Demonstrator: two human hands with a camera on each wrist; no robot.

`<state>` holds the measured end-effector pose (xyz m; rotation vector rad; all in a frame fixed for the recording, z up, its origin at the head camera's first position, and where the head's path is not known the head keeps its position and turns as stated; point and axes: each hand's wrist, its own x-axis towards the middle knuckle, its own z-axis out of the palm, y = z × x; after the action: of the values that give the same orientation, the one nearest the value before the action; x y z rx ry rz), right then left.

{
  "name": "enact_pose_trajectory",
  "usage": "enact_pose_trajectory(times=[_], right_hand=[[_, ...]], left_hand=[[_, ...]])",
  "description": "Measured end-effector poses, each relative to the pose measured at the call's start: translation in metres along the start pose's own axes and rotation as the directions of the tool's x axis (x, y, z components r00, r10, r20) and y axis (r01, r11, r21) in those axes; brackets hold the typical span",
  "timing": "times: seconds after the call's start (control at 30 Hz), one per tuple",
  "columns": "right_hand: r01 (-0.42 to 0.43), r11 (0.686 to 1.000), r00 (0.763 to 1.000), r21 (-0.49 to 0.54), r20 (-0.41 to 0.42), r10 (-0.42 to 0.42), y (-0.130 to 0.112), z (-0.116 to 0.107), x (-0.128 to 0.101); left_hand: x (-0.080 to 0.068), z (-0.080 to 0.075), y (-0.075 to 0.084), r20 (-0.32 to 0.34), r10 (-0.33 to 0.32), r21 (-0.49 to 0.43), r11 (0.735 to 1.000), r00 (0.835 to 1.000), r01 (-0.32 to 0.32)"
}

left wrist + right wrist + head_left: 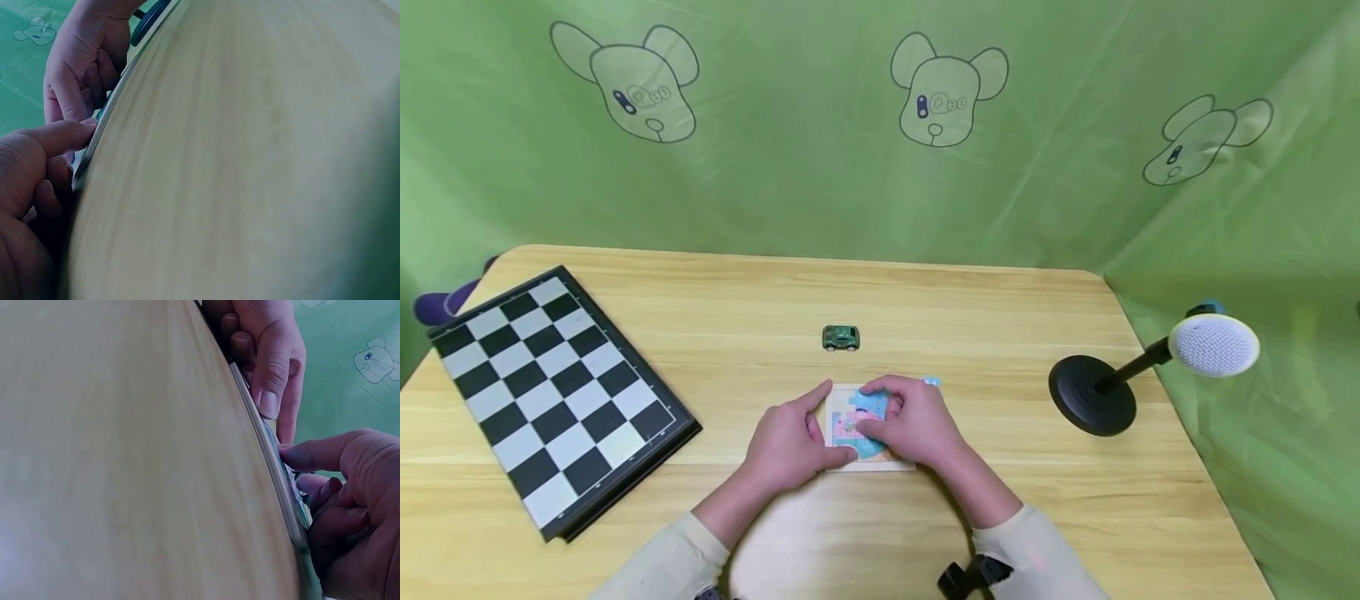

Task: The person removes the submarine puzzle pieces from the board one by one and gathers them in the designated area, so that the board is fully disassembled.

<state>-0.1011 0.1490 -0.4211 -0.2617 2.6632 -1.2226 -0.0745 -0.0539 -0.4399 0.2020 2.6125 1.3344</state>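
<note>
A small jigsaw puzzle (863, 450) in a pale tray lies near the middle of the table, its picture pink and blue. My left hand (786, 446) holds the tray's left side, thumb over the lower edge and index finger along the upper left corner. My right hand (921, 421) reaches over the tray's right side. Its bent thumb and index finger hold a blue puzzle piece (871, 404) in the upper part, and the other fingers are curled. Both wrist views show the thumbs on the tray from a low angle; the piece is mostly hidden there.
A green toy car (841, 337) stands behind the puzzle. To the left lies a black-and-white chessboard (565, 392). A round white device on a black stand (1092, 396) is at the right. A small blue piece (932, 382) shows beyond the right hand.
</note>
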Motion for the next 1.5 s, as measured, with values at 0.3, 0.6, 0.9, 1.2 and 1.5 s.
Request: enact_pose_trajectory(times=[0.3, 0.6, 0.9, 1.2, 1.5], right_hand=[[-0.02, 1.0, 0.999, -0.016, 0.049, 0.02, -0.0046, -0.0043, 0.0051], [-0.048, 0.999, 0.996, -0.011, 0.076, 0.049, -0.0072, -0.0062, 0.0064], [-0.042, 0.999, 0.991, -0.021, 0.125, 0.044, -0.0076, -0.0055, 0.0075], [-0.038, 0.999, 0.994, 0.038, 0.102, 0.034, -0.0065, -0.0043, 0.0073], [-0.03, 0.997, 0.996, 0.07, 0.087, 0.024, -0.0052, -0.0029, 0.0052]], left_hand=[[0.0001, -0.001, -0.0002, 0.001, -0.002, -0.003, 1.0, 1.0, 0.002], [0.0002, -0.0008, 0.0003, 0.006, 0.0, -0.011, 1.0, 1.0, 0.0], [0.0001, 0.0006, -0.0001, 0.003, 0.002, -0.016, 1.0, 1.0, -0.001], [-0.0005, -0.0008, 0.0003, -0.011, 0.025, -0.004, 1.0, 1.0, -0.025], [-0.0013, -0.0009, 0.0004, -0.028, 0.042, -0.002, 0.999, 0.999, -0.042]])
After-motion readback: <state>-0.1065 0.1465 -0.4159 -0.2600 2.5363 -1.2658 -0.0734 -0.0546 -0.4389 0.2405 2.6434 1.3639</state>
